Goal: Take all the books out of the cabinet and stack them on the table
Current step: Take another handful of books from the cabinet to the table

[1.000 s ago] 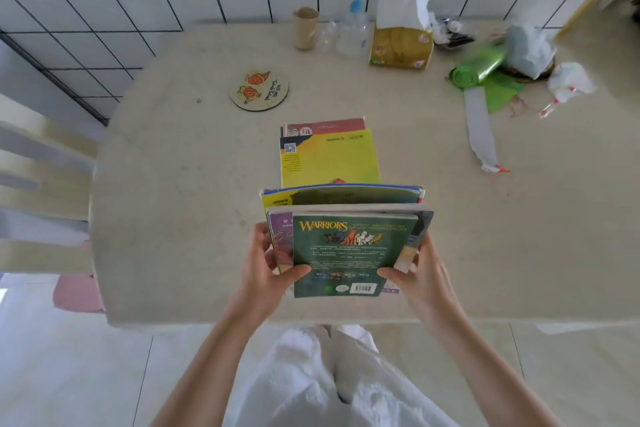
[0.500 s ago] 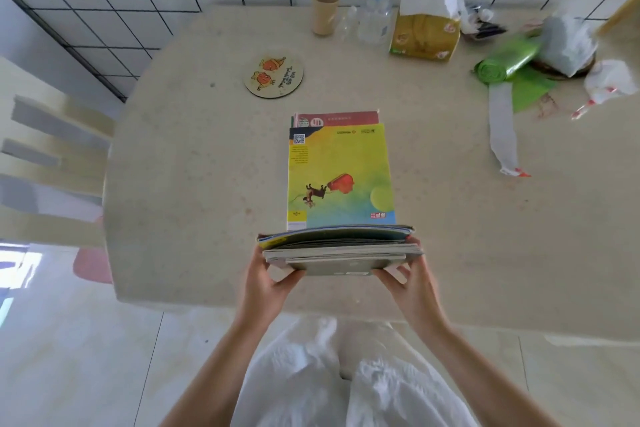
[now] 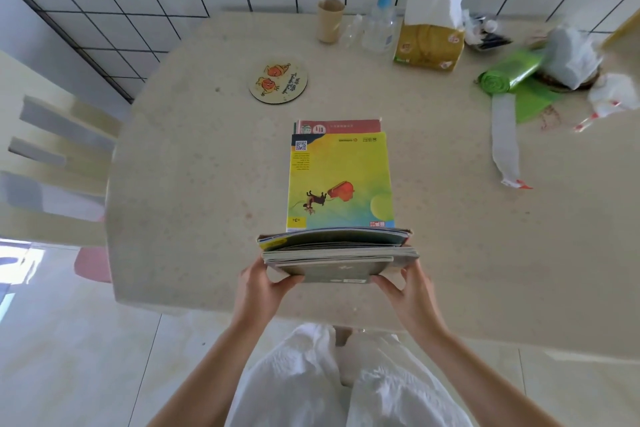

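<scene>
Head camera, looking down: a person stands at the near edge of a pale stone table (image 3: 207,184) and holds a bundle of books (image 3: 337,251) between both hands, above the near part of the tabletop. The bundle is seen almost edge-on, its page edges and spines facing the camera, with a dark green cover on the near side. The left hand (image 3: 261,288) grips the bundle's left end, thumb curled onto the near cover and fingers hidden behind it. The right hand (image 3: 408,291) grips the right end the same way, thumb on the near face, fingers wrapped out of sight.

Just beyond the held bundle, a yellow book (image 3: 341,180) lies flat on the table with a small dog and a red shape printed on its cover. It rests on top of a red book (image 3: 341,125), whose far edge sticks out past it. Whether the bundle's lower edge touches the yellow book cannot be told.

Farther back, a round coaster (image 3: 278,80) with orange figures sits to the left of the stack. Along the tiled wall stand a cardboard tube (image 3: 330,21), a clear pump bottle (image 3: 380,21) with a blue top, and a yellow tissue pack (image 3: 429,38). A green roll of bags (image 3: 509,71) and crumpled white wrappers lie at the far right. A slatted chair (image 3: 52,156) stands at the table's left.
</scene>
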